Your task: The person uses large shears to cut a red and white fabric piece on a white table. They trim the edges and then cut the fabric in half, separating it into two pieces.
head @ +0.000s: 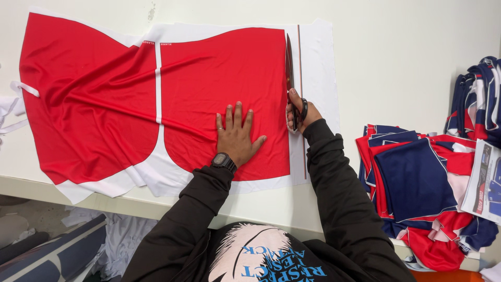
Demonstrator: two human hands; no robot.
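Two hands work on a sheet of red-printed fabric [156, 104] that lies spread over the white table [407, 62] and fills the left and centre of the frame. The left hand [236, 137] lies flat at the centre, fingers spread apart and pointing toward the top of the frame, palm pressed on the right red panel [224, 78]; it grips nothing. A black watch [223, 161] sits on its wrist and a ring shows on one finger. The right hand [300, 112], just right of centre, is clamped on the handles of black scissors [289, 73], thumb and fingers through the loops. The blades point up the frame and lie along the right edge of that red panel, where red meets the white margin [318, 78]. Whether the blades are apart or together I cannot tell. A thin dark line runs down the margin just beside the blades.

White bands separate the right panel from a larger red panel [83, 104] at the left, which is rumpled into folds. White strips [13, 107] lie at the far left edge. Both sleeves [334, 183] are black.

At the right of the frame, well apart from the hands, a stack of red and navy cut pieces [412, 183] rests on the table, with a second pile [480, 94] in the upper right and a printed paper [485, 183] at the right edge. Scraps of white cloth [120, 235] lie below the table at lower left.
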